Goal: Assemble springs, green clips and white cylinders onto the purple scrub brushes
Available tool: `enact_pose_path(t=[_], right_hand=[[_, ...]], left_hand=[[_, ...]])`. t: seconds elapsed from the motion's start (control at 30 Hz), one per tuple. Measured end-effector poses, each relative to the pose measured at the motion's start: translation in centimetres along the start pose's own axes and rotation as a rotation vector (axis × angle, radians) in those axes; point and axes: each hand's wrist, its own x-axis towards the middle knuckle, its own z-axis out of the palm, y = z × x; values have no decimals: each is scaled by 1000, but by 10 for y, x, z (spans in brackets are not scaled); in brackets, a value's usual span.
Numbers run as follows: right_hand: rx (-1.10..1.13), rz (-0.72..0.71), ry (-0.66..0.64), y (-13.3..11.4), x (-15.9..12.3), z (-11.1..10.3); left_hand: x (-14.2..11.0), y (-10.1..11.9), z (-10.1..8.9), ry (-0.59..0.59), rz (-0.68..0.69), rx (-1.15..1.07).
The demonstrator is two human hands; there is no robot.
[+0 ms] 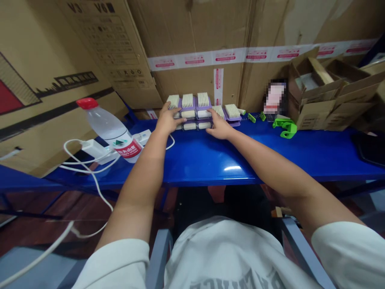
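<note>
Several purple-backed brushes with white bristles (195, 107) are stacked in rows at the back of the blue table (210, 160), against cardboard boxes. My left hand (167, 118) presses against the left end of the stack, fingers curled round it. My right hand (219, 125) grips the right end of the lower rows, fingers closed on the brushes. Two more brushes (232, 111) lie just right of the stack.
A clear water bottle with a red cap (112, 130) lies tilted at left, beside a white charger and cables (90, 154). Green plastic parts (285, 127) and open cardboard boxes (325, 96) sit at right. A dark phone (371, 148) lies at the far right.
</note>
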Motion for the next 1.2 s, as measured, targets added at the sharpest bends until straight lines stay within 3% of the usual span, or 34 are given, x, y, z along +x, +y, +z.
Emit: enact_pose_path(t=[0.27, 0.5, 0.67, 0.8, 0.9, 1.1, 1.2], right_hand=[[31, -10, -20, 2, -2, 4], [10, 4, 1, -1, 0, 2], [-128, -15, 259, 1, 0, -39], [-268, 47, 342, 2, -7, -78], [-376, 97, 219, -1, -13, -82], [-468, 152, -194, -12, -17, -57], [-502, 185, -237, -16, -17, -54]], left_hand=[[7, -28, -4, 49, 36, -14], [6, -26, -6, 46, 62, 19], [-4, 4, -14, 87, -26, 189], [-10, 32, -14, 232, 64, 192], [-11, 47, -10, 302, 162, 93], [-16, 64, 2, 246, 305, -20], [-18, 69, 4, 201, 336, -53]])
